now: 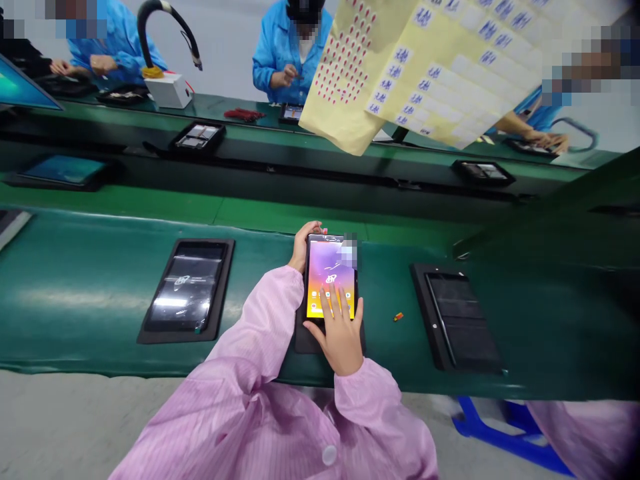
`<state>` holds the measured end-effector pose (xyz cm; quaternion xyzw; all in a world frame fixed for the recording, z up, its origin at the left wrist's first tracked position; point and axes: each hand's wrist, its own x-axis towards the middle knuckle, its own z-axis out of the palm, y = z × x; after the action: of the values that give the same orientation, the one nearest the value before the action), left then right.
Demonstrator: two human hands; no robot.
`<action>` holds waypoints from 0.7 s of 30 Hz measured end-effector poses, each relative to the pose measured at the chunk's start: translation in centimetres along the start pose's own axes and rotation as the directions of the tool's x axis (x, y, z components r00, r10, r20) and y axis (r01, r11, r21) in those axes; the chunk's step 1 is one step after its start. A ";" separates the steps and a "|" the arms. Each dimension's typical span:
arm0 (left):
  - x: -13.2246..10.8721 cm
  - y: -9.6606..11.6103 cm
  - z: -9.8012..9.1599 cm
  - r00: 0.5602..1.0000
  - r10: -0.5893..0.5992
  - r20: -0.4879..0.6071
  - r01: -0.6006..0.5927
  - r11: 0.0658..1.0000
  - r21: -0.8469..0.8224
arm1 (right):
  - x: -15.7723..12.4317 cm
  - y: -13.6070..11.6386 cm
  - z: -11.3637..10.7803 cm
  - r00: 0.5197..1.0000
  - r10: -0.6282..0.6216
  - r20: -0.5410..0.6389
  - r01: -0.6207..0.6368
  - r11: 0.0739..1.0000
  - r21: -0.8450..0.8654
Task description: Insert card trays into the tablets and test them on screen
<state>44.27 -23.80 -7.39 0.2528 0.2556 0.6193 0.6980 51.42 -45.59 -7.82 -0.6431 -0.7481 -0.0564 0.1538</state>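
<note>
- Your left hand (301, 245) is curled over the top left corner of the lit tablet (331, 267), pinching its edge. Thumb position: cannot tell.
- Your right hand (341, 337) lies open, gripping nothing, with its fingertips (327, 298) spread on the lower half of the screen.
- The tablet sits in a black tray (303, 339) on the green belt (90, 293), right in front of you, between a tray with a dark tablet (187, 290) and another black tray (460, 320).
- My judgement: press lightly, one fingertip per icon. Spread fingers risk stray touches.
- Let the left hand do the steadying so the tablet does not rock in its tray, and hold that grip off the glass.
- A small orange scrap (398, 317) lies on the belt near the tray, so mind your sleeve.
- Writing: the screen shows icons on a purple-to-yellow background, with no legible text and one corner blurred.
- The yellow label sheets (450, 60) overhead carry blue print and red marks, too small to read. No brand is visible.
</note>
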 end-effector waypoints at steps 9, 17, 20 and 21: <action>-2.2 3.1 3.2 0.982 0.130 0.137 -0.155 0.969 0.193 | -1.7 -0.6 -0.2 0.999 0.039 -0.009 -0.039 0.999 -0.025; -2.6 3.3 3.7 0.989 0.107 0.101 -0.124 0.977 0.175 | -2.2 -0.9 0.1 0.998 0.065 0.010 -0.065 0.998 -0.022; -2.7 3.4 3.9 0.990 0.108 0.095 -0.124 0.977 0.175 | -2.3 -1.0 0.0 0.998 0.065 0.018 -0.065 0.998 -0.023; -2.7 3.5 3.9 0.989 0.109 0.098 -0.125 0.977 0.175 | -2.3 -1.0 0.0 0.998 0.063 0.017 -0.063 0.998 -0.024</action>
<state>44.04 -26.30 -2.07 0.3569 0.2645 0.6218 0.6450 50.76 -47.97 -8.42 -0.6685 -0.7281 -0.0543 0.1413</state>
